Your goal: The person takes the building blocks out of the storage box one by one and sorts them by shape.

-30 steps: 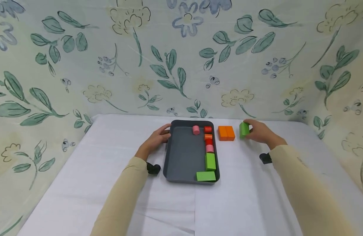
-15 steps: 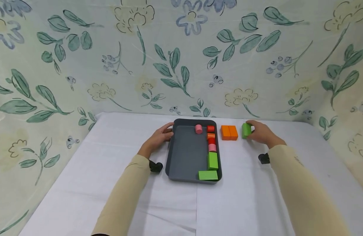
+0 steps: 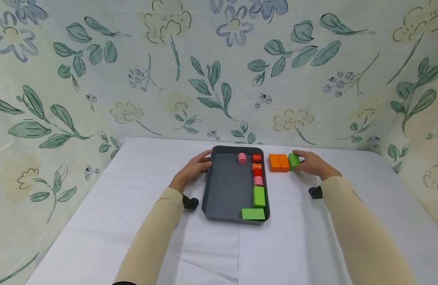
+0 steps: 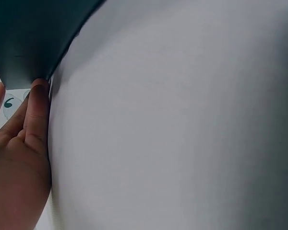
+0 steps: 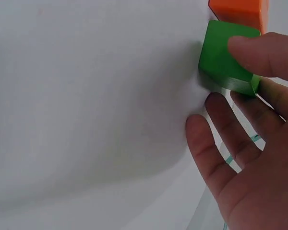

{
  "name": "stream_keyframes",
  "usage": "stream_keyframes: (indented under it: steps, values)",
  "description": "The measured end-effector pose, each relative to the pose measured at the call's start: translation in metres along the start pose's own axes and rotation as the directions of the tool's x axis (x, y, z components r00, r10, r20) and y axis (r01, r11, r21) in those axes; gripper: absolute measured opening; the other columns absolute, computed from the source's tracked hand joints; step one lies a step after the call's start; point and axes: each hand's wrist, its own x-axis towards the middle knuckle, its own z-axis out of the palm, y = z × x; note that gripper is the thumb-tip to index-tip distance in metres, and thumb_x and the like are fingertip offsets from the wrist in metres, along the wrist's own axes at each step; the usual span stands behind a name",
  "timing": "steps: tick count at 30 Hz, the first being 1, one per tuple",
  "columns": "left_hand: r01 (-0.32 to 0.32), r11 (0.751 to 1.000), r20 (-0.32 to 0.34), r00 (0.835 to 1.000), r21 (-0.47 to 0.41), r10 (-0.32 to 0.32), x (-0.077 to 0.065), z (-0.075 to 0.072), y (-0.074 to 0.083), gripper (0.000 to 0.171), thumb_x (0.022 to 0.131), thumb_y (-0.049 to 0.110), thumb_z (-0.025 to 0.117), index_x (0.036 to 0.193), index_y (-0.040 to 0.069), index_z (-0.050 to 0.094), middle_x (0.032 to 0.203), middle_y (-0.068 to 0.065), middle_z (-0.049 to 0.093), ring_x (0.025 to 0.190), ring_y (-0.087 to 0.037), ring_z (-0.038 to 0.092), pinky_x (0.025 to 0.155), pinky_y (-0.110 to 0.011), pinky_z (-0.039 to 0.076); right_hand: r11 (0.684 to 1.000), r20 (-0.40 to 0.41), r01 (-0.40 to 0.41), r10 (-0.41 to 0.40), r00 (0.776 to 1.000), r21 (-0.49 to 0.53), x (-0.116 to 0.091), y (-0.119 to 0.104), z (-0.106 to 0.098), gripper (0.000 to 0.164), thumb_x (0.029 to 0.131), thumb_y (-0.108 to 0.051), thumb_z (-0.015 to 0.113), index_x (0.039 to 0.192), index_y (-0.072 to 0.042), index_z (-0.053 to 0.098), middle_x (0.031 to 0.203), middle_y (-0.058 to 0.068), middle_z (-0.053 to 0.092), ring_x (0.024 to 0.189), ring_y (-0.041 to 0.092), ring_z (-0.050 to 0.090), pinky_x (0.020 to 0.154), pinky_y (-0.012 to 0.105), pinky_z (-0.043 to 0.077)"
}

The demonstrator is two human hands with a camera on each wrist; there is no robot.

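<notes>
My right hand [image 3: 313, 163] pinches a green block [image 3: 294, 162] between thumb [image 5: 259, 55] and fingers at the right of the tray. In the right wrist view the block [image 5: 225, 55] lies against an orange block [image 5: 237, 10]. Two orange blocks [image 3: 278, 163] stand side by side, with the green one at the end of their row. The fingers of my left hand [image 3: 192, 169] rest on the left side of the dark grey tray [image 3: 227, 186]. The left wrist view has fingertips [image 4: 37, 93] touching the tray's outer wall [image 4: 33, 43].
Inside the tray, along its right side, lie pink, red and orange cylinders [image 3: 257, 172] and two green blocks [image 3: 259, 197]. Another pink cylinder [image 3: 242, 158] stands near the back wall. A white cloth [image 3: 140, 178] covers the table, and a floral curtain [image 3: 190, 87] hangs behind.
My right hand has slid the green block left, closing the gap to the orange blocks. My left hand stays at the tray. The head view has shifted slightly.
</notes>
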Motion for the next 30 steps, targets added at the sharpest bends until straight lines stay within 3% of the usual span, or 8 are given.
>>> stream_keyframes:
  steps: [5,13,30]
  values:
    - [-0.013,1.0,0.003,1.0,-0.011,0.013,-0.0009,-0.0003,-0.0011,0.057,0.102,0.016,0.05,0.155,0.028,0.033,0.158,-0.013,0.04,0.141,-0.031,0.047,0.114,-0.047,0.042,1.0,0.022,0.003,-0.003,1.0,-0.007,0.0,-0.0014,0.0015,0.079,0.092,-0.017,0.063,0.159,-0.013,0.021,0.158,0.03,0.024,0.129,0.048,0.039,0.111,0.065,0.037]
    - [-0.012,1.0,0.008,1.0,-0.029,0.012,-0.002,-0.0003,-0.0007,0.057,0.102,0.015,0.05,0.155,0.028,0.033,0.159,-0.014,0.039,0.139,-0.033,0.049,0.114,-0.047,0.042,0.999,0.027,0.028,-0.028,0.999,-0.025,-0.0056,-0.0074,0.0052,0.079,0.091,-0.018,0.061,0.159,-0.015,0.02,0.16,0.032,0.019,0.137,0.051,0.029,0.113,0.068,0.031]
    - [-0.007,0.999,0.003,1.0,-0.046,0.007,-0.0006,-0.0005,-0.0016,0.058,0.102,0.013,0.05,0.156,0.026,0.032,0.159,-0.014,0.037,0.142,-0.032,0.046,0.115,-0.047,0.041,0.998,0.005,0.068,-0.068,0.998,-0.018,-0.0055,-0.0014,0.0074,0.077,0.091,-0.021,0.064,0.158,-0.014,0.026,0.155,0.029,0.032,0.128,0.048,0.042,0.109,0.064,0.04]
